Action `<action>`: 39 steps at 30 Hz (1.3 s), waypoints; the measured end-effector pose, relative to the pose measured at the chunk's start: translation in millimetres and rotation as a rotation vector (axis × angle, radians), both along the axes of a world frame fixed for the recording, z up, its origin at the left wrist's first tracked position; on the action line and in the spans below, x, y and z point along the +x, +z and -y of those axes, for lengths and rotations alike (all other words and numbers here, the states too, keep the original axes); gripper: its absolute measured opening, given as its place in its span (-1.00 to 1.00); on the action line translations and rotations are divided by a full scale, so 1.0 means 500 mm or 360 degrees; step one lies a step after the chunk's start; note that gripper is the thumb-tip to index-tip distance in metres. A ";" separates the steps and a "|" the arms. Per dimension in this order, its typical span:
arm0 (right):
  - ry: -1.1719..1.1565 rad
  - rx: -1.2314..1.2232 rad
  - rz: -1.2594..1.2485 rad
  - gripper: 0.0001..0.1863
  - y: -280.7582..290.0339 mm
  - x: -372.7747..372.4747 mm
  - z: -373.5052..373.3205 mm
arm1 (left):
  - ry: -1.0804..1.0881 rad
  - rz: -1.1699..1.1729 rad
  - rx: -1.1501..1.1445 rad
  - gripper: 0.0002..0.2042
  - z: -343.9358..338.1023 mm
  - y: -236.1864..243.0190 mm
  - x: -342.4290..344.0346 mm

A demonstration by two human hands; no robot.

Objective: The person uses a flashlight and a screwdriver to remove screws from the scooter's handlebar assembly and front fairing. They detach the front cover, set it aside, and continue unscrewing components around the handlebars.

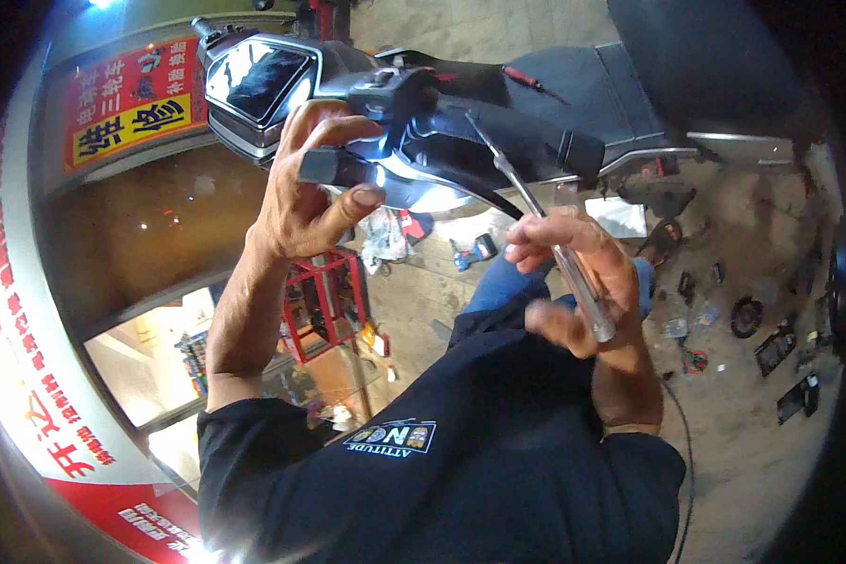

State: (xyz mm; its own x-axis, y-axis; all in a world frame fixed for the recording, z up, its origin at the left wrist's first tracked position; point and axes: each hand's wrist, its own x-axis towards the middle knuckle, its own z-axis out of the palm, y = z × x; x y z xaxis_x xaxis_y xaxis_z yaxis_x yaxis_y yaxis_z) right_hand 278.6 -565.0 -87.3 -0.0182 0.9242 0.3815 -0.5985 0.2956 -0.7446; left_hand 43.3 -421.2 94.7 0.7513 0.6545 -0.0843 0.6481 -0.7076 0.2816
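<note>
My left hand [301, 188] curls around a short black block-shaped piece [334, 167] beside the dashboard. Its thumb is below and its fingers above, and a bright light shows at the piece's right end. I cannot tell whether this piece is loose or part of the scooter. In my right hand [587, 258] is a screwdriver [581, 289] with a clear handle, its shaft pointing up and left toward the scooter's body. A black electric scooter [498, 132] lies across the far side, its glossy dashboard screen [261, 80] at the left. Part of my right fingers is blurred.
A red-handled screwdriver [536, 81] rests on the scooter's seat. Below it on the floor are a blue cordless drill [473, 252] and a plastic bag [385, 237]. A red metal stand [324, 301] is at the left; several loose parts [747, 318] lie at the right.
</note>
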 end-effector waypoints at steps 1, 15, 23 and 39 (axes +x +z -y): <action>0.0163 0.0052 -0.0005 -0.05 -0.011 0.005 0.006 | -0.0040 0.0026 0.0040 -0.43 0.003 -0.005 -0.005; 0.0002 -0.0216 0.0139 -0.50 0.004 -0.095 -0.003 | 0.0147 0.0667 -0.0065 -0.15 0.015 -0.064 -0.031; 0.0659 -0.0661 -0.0348 -0.56 0.007 -0.091 -0.026 | 0.0304 0.0639 -0.0316 -0.16 0.025 -0.044 -0.012; 0.1043 -0.1120 -0.0958 -0.56 0.034 -0.068 -0.054 | 0.0142 0.0417 -0.0203 -0.17 0.000 -0.024 0.000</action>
State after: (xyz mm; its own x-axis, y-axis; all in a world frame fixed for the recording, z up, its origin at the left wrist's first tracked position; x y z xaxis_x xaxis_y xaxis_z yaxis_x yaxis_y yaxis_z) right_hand 244.4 -538.0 -70.5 -0.5669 0.8165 -0.1088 -0.8007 -0.5773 -0.1602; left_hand 43.2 -421.2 82.8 0.6984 0.7155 0.0192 0.5995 -0.5994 0.5304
